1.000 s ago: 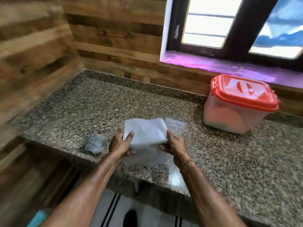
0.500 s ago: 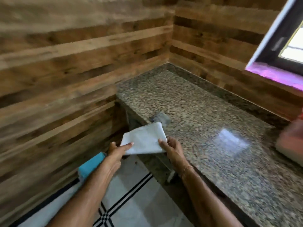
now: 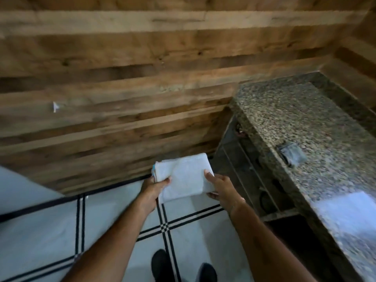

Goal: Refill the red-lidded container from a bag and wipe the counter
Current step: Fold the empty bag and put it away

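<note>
I hold a white folded piece (image 3: 185, 178) with both hands in the lower centre of the frame, in the air above the floor (image 3: 40, 220). I cannot tell if it is the bag or a cloth. A thin blue edge shows at its left corner, and I can read no print on it.

My left hand (image 3: 151, 187) grips the left side, the thumb on top and the fingers curled under. My right hand (image 3: 222, 189) pinches the right side, the thumb lying flat on top and the fingertips below.

The counter (image 3: 305, 119), of speckled granite, runs along the right of the frame, apart from my hands. A small grey packet (image 3: 292, 154) lies on it near the front edge; it is too blurred to read any label. Lower right, a bright patch of light (image 3: 345, 212) shines on the stone. Under the counter there is a dark shelf with thin wire rods (image 3: 250, 174).

A wooden plank wall (image 3: 122, 78) fills the upper and left part of the frame. The floor is white with black double lines. My dark shoes (image 3: 160, 263) stand at the bottom centre.
</note>
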`<act>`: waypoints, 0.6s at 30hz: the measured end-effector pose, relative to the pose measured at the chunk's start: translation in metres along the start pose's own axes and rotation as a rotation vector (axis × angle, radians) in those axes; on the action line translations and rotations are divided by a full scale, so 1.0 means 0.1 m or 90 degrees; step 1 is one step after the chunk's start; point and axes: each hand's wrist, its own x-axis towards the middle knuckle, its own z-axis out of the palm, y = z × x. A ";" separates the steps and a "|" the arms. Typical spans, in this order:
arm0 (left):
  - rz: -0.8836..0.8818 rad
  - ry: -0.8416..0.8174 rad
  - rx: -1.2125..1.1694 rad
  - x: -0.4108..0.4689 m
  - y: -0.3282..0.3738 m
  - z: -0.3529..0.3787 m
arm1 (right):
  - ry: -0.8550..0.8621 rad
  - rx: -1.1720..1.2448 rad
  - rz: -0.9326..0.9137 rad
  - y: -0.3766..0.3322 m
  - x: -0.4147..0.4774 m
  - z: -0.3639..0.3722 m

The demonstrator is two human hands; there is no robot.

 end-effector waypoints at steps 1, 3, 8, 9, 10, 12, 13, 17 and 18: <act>-0.009 0.019 0.001 0.05 0.00 -0.08 | -0.001 -0.005 -0.008 -0.01 0.06 0.12; -0.051 0.061 0.009 0.18 0.00 -0.21 | 0.008 -0.026 -0.020 -0.02 0.24 0.30; -0.126 0.146 0.000 0.56 -0.10 -0.41 | 0.017 -0.114 -0.015 0.07 0.83 0.67; -0.133 0.165 -0.004 0.66 -0.15 -0.46 | 0.011 -0.127 -0.009 0.11 0.98 0.73; -0.139 0.184 -0.007 0.77 -0.20 -0.49 | -0.001 -0.140 -0.003 0.13 1.13 0.79; -0.153 0.219 -0.014 1.10 -0.35 -0.57 | -0.001 -0.148 0.006 0.30 1.56 0.88; -0.155 0.229 -0.020 1.27 -0.43 -0.60 | 0.003 -0.146 0.006 0.39 1.76 0.93; -0.172 0.277 0.002 2.03 -0.90 -0.75 | 0.031 -0.152 0.019 1.01 2.58 1.08; -0.174 0.298 0.011 2.24 -1.04 -0.79 | 0.043 -0.164 0.019 1.23 2.80 1.10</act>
